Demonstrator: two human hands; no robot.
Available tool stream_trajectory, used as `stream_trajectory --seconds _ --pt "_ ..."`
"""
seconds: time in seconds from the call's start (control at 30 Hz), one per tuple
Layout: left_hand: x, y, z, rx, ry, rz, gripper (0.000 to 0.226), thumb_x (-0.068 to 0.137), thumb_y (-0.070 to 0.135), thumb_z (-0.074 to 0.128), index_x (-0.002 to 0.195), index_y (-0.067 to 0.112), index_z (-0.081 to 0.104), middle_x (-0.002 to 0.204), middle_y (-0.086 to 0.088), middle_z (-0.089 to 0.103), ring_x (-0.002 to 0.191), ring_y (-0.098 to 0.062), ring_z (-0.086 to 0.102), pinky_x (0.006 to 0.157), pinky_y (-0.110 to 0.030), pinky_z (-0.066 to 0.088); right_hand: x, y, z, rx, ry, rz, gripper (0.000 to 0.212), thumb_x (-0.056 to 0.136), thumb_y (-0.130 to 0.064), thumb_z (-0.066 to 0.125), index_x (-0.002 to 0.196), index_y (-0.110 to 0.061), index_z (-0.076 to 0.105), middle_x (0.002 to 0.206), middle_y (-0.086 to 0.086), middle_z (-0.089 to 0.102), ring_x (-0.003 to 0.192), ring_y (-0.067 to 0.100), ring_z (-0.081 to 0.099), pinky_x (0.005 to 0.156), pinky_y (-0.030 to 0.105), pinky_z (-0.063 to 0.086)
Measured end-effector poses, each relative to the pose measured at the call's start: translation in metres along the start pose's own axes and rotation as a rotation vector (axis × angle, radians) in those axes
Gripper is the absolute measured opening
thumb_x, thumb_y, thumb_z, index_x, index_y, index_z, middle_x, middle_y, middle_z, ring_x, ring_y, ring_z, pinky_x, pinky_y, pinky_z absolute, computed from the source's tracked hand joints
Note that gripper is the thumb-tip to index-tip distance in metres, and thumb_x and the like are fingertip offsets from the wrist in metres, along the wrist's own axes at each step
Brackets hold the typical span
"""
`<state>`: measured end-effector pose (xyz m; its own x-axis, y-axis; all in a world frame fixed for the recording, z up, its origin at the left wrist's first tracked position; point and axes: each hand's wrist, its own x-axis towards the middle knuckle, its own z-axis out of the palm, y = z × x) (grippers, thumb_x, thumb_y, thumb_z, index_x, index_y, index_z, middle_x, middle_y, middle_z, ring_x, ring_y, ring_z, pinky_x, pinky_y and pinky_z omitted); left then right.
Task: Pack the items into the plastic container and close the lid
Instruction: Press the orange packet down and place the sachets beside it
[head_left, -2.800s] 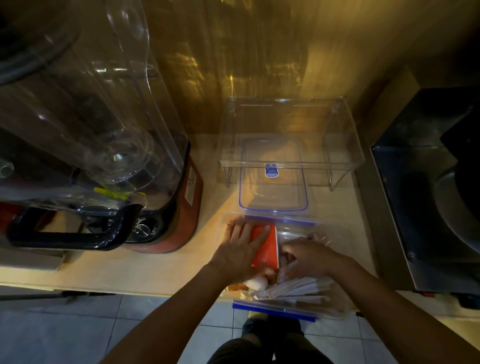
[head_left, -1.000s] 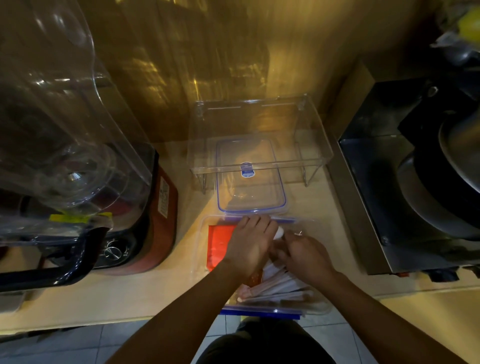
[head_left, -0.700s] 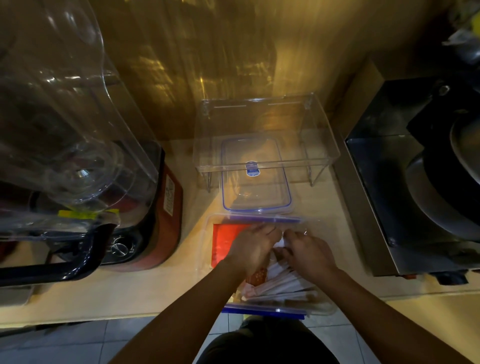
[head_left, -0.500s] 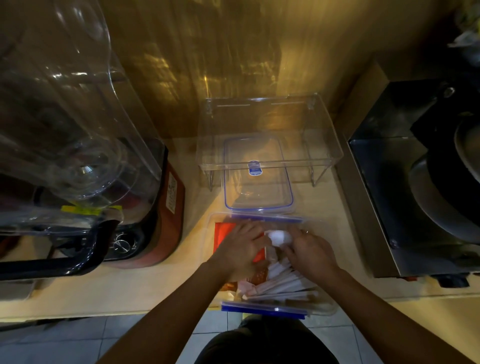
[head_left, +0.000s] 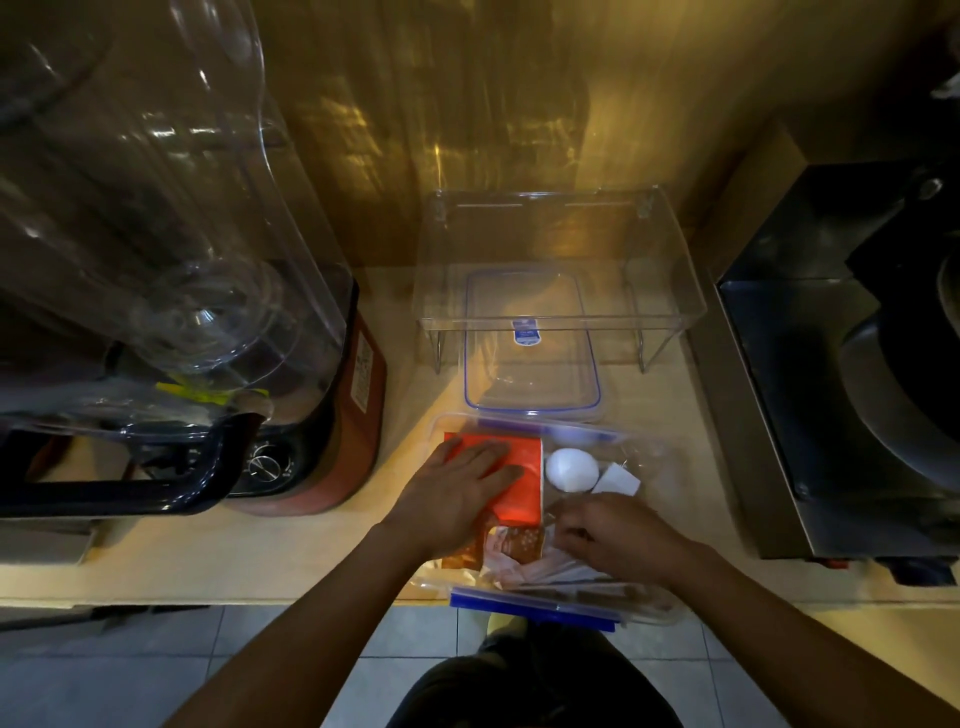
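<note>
Head view | left hand flat, fingers spread on orange packet in plastic container | right hand curled over sachets, grasp unclear | white egg beside packet | lid off

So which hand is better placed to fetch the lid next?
Probably the left hand: it lies flat on the orange packet, nearer the lid. The right hand is busy among wrappers.
</note>
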<state>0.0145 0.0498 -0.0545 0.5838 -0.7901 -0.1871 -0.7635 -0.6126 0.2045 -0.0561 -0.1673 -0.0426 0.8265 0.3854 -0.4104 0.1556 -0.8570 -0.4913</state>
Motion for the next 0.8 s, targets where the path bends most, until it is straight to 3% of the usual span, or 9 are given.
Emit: stream_trajectory --seconds 0.07,0.17,0.23,0.37,0.5,0.6,0.7,0.73,0.8 --pt "-0.001 0.0 0.004 0.016 0.012 0.007 0.062 0.088 0.042 0.052 0.144 0.027 0.029 0.156 -0.004 0.027 0.145 -0.021 0.02 0.117 -0.045 0.004 0.01 -0.007 0.012 0.025 0.091 0.149 0.027 0.088 -0.042 0.051 0.087 -0.02 0.067 0.093 -0.002 0.072 0.082 0.015 0.065 0.064 0.026 0.042" --pt "-0.002 0.0 0.004 0.019 0.023 0.003 0.061 0.088 0.04 0.054 0.143 0.027 0.031 0.155 -0.002 0.029 0.145 -0.021 0.021 0.115 -0.041 0.0 0.022 -0.019 0.03 0.047 0.177 0.337 0.043 0.078 -0.061 0.056 0.098 -0.025 0.067 0.093 -0.003 0.073 0.085 0.014 0.066 0.079 0.031 0.048" --pt "-0.002 0.0 0.002 0.004 0.017 -0.006 0.062 0.087 0.04 0.054 0.143 0.029 0.03 0.156 -0.001 0.028 0.145 -0.019 0.02 0.116 -0.039 -0.001 0.028 -0.025 0.039 0.013 0.233 0.401 0.049 0.073 -0.066 0.057 0.101 -0.026 0.064 0.099 -0.004 0.072 0.094 0.016 0.063 0.087 0.036 0.041" --pt "0.0 0.001 -0.002 -0.059 0.004 -0.02 0.062 0.086 0.038 0.057 0.142 0.028 0.033 0.155 0.001 0.03 0.144 -0.018 0.021 0.118 -0.039 0.005 0.035 -0.029 0.046 0.029 0.193 0.503 0.055 0.074 -0.063 0.06 0.109 -0.02 0.058 0.111 0.0 0.066 0.108 0.022 0.056 0.095 0.04 0.031" --pt "0.004 -0.004 -0.016 -0.139 0.004 0.034 0.061 0.08 0.027 0.069 0.136 0.017 0.047 0.148 -0.007 0.042 0.137 -0.024 0.037 0.114 -0.035 0.024 0.037 -0.027 0.038 0.075 0.101 0.543 0.037 0.083 -0.049 0.059 0.104 -0.019 0.062 0.11 0.003 0.066 0.111 0.026 0.056 0.097 0.041 0.031" --pt "0.007 -0.01 -0.026 -0.068 -0.017 0.063 0.066 0.076 0.028 0.072 0.137 0.017 0.046 0.148 -0.006 0.043 0.136 -0.023 0.039 0.11 -0.036 0.031 0.027 -0.028 0.025 0.196 0.041 0.523 0.027 0.081 -0.043 0.064 0.091 -0.018 0.068 0.097 0.004 0.071 0.098 0.023 0.062 0.093 0.039 0.041" --pt "0.006 -0.014 -0.023 0.01 -0.04 0.049 0.069 0.08 0.04 0.065 0.141 0.024 0.038 0.153 0.001 0.035 0.141 -0.018 0.03 0.112 -0.037 0.026 0.009 -0.027 0.011 0.346 0.097 0.411 0.021 0.079 -0.027 0.067 0.06 -0.022 0.061 0.066 -0.004 0.063 0.075 0.018 0.062 0.062 0.026 0.041" --pt "0.005 -0.015 -0.021 0.02 -0.028 0.051 0.068 0.08 0.042 0.063 0.141 0.024 0.038 0.153 0.002 0.035 0.141 -0.018 0.03 0.112 -0.037 0.025 0.003 -0.026 0.008 0.274 0.154 0.308 0.026 0.08 -0.022 0.065 0.056 -0.023 0.055 0.062 -0.004 0.059 0.072 0.019 0.061 0.056 0.024 0.036" --pt "0.004 -0.015 -0.02 0.016 -0.008 0.049 0.066 0.08 0.041 0.063 0.14 0.024 0.04 0.152 0.001 0.037 0.141 -0.019 0.031 0.112 -0.036 0.024 -0.007 -0.028 0.004 -0.027 0.269 -0.025 0.015 0.078 -0.016 0.065 0.064 -0.018 0.059 0.072 0.002 0.065 0.078 0.023 0.063 0.061 0.025 0.038"
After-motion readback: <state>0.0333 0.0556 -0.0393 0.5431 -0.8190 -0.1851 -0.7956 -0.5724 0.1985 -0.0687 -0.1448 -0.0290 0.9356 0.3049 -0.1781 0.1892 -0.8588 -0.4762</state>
